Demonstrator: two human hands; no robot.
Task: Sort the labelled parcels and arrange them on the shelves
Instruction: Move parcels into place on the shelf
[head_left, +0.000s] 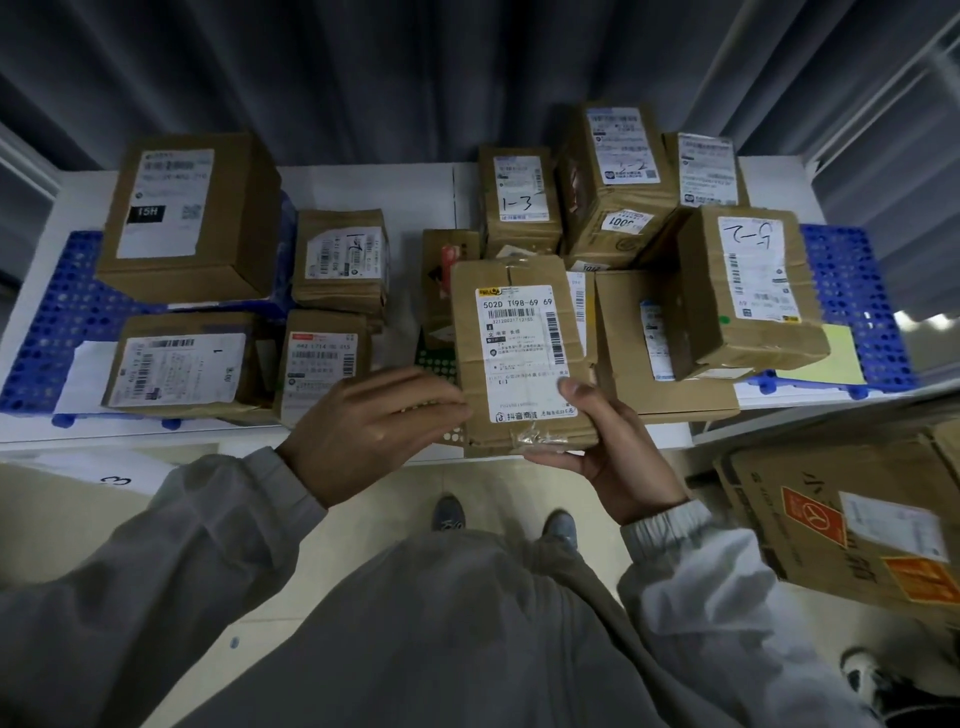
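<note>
A flat brown parcel (511, 332) with a white shipping label is held up over the front of the white table (421, 176). My right hand (613, 441) grips its lower right corner, thumb on the label and fingers underneath. My left hand (374, 415) lies with straight fingers against the parcel's lower left edge. On the left of the table stand a large box (192, 218) and three smaller labelled parcels, one of them a small parcel (340, 260). On the right is a pile of several parcels, among them one marked 1-3 (519, 197) and another box (748, 286).
Blue perforated mats lie on the table at the left (57, 332) and at the right (852, 291). A big carton (852, 525) stands on the floor at the lower right. A sheet with a handwritten 3 (117, 480) lies below the table's front edge. My shoes show on the floor.
</note>
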